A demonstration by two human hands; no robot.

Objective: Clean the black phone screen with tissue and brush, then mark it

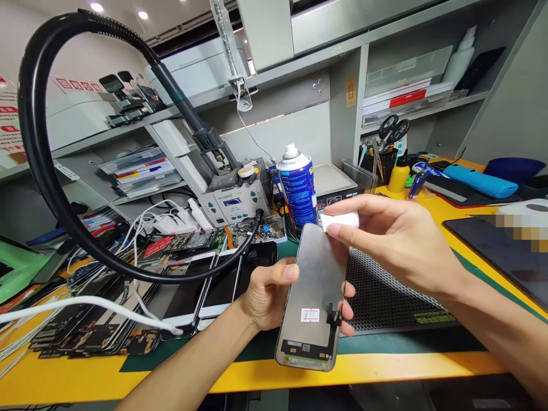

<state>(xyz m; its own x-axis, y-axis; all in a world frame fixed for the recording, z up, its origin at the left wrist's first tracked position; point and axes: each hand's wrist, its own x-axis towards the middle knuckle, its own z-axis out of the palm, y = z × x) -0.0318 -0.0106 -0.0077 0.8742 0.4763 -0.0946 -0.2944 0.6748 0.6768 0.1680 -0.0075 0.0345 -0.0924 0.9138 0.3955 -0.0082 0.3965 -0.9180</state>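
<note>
A phone screen panel [314,268] is tilted up in front of me, its grey back toward me. It carries a small white label, a black flex connector and a dark strip along the bottom. My left hand [274,291] grips it, thumb on the near face and fingertips showing past the right edge. Between the thumb and fingers of my right hand [394,240] is a small white block [340,221], its kind unclear. The block is at the panel's top edge; whether they touch, I cannot tell.
A blue spray can [295,191] stands behind the panel. Left lie several phone screens [188,291], stacked panels [98,319] and white cables [85,305], under a looping black hose [32,148] from a soldering station [233,200]. A black perforated mat [381,297] lies right.
</note>
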